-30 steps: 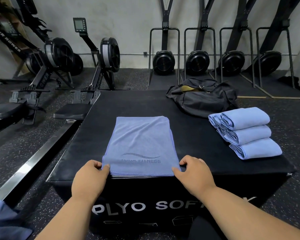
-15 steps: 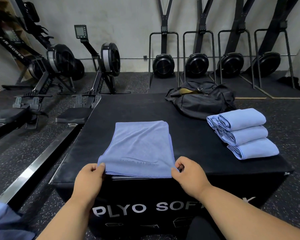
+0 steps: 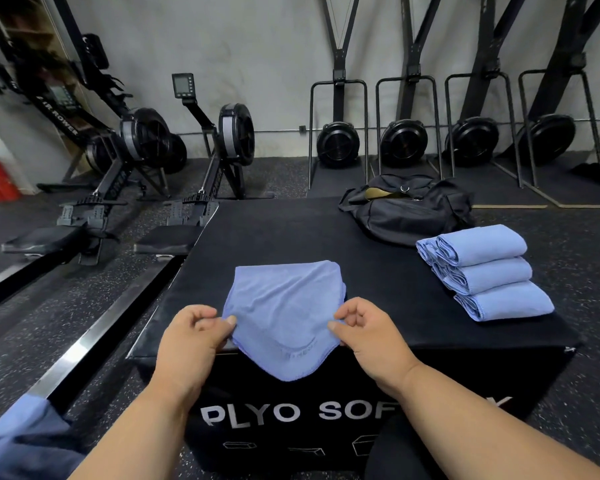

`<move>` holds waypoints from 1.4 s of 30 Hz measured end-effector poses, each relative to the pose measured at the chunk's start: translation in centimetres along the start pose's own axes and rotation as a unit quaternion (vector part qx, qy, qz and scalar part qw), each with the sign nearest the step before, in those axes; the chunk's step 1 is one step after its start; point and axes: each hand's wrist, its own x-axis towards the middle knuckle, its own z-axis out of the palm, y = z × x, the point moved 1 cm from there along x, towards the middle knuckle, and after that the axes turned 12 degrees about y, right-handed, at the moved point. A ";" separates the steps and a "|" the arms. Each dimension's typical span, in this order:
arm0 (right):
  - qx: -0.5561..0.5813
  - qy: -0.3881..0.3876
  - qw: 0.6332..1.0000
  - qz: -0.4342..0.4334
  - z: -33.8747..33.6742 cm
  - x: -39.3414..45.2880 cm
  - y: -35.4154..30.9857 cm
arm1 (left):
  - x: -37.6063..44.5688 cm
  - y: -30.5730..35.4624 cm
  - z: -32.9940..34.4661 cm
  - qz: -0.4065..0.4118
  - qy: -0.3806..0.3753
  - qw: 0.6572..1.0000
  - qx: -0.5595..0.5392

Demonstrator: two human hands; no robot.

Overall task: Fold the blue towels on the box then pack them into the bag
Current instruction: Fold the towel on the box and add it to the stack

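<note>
While rowers (image 3: 222,140) line the wall | black box (image 3: 274,233) | both hands pinch towel (image 3: 284,306)

Two bare forearms reach into view from the lower edge, uncovered from elbow to wrist, with no sleeves, gloves or wraps. The left hand (image 3: 191,341) and the right hand (image 3: 371,336) carry no rings, and neither wrist bears a watch, band or bracelet. Fingernails are trimmed short and unpainted where they show. At the bottom of the frame, between the two arms, a dark rounded shape may be black clothing on the person's leg, though too little of it shows to be sure.
</note>
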 end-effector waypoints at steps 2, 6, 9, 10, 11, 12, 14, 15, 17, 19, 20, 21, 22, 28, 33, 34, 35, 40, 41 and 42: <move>0.019 -0.018 1.000 0.004 1.1 -1.3 -1.7 | -1.7 1.5 0.3 0.029 -0.033 0.999 0.001; 0.058 -0.046 0.997 0.022 3.2 -4.1 -4.5 | -4.5 3.3 0.9 0.047 -0.082 0.995 -0.009; 0.072 -0.069 0.994 0.035 4.4 -5.6 -5.9 | -6.6 4.2 1.1 0.046 -0.121 0.991 -0.020; 0.082 -0.078 0.993 0.040 4.7 -6.0 -6.3 | -7.5 4.6 1.0 0.048 -0.129 0.990 -0.023; 0.098 -0.085 0.990 0.049 5.0 -6.5 -6.7 | -8.2 4.9 0.9 0.053 -0.133 0.989 -0.030; 0.117 -0.091 0.987 0.058 5.2 -6.9 -7.0 | -8.8 5.2 0.7 0.057 -0.134 0.989 -0.036; 0.148 -0.105 0.981 0.072 5.4 -7.7 -7.7 | -9.9 5.7 0.3 0.063 -0.127 0.989 -0.048; 0.159 -0.114 0.978 0.076 5.4 -8.0 -7.9 | -10.3 5.9 0.0 0.064 -0.126 0.989 -0.053; 0.166 -0.137 0.974 0.075 5.2 -8.5 -8.2 | -10.9 6.4 -0.7 0.062 -0.125 0.988 -0.061; 0.149 -0.151 0.976 0.056 5.0 -9.0 -8.5 | -11.2 6.5 -1.3 0.059 -0.126 0.988 -0.067; 0.138 -0.151 0.978 0.044 4.9 -9.3 -8.7 | -11.4 6.6 -1.5 0.062 -0.126 0.988 -0.069; 0.128 -0.149 0.980 0.031 4.9 -9.5 -8.8 | -11.5 6.6 -1.7 0.067 -0.122 0.988 -0.068; 0.117 -0.146 0.982 0.017 4.8 -9.7 -8.9 | -11.7 6.6 -1.9 0.073 -0.120 0.988 -0.067; 0.068 -0.137 0.987 -0.047 4.7 -10.6 -9.6 | -12.6 7.4 -3.3 0.087 -0.136 0.985 -0.067; 0.045 -0.127 0.988 -0.079 4.9 -10.8 -10.1 | -12.6 7.8 -4.1 0.098 -0.163 0.980 -0.051; 0.039 -0.133 0.987 -0.082 4.8 -10.7 -10.2 | -12.4 8.0 -4.2 0.097 -0.166 0.980 -0.050; 0.030 -0.142 0.986 -0.086 4.8 -10.6 -10.0 | -12.2 8.2 -4.4 0.095 -0.168 0.980 -0.053; -0.052 -0.149 0.981 -0.115 4.5 -9.7 -8.2 | -10.9 10.7 -4.8 0.086 -0.185 0.979 -0.029; -0.076 -0.143 0.979 -0.122 4.4 -9.5 -7.7 | -10.5 11.4 -4.8 0.084 -0.188 0.978 -0.016; -0.086 -0.148 0.978 -0.122 4.3 -9.3 -7.3 | -10.0 12.2 -4.9 0.089 -0.195 0.977 0.000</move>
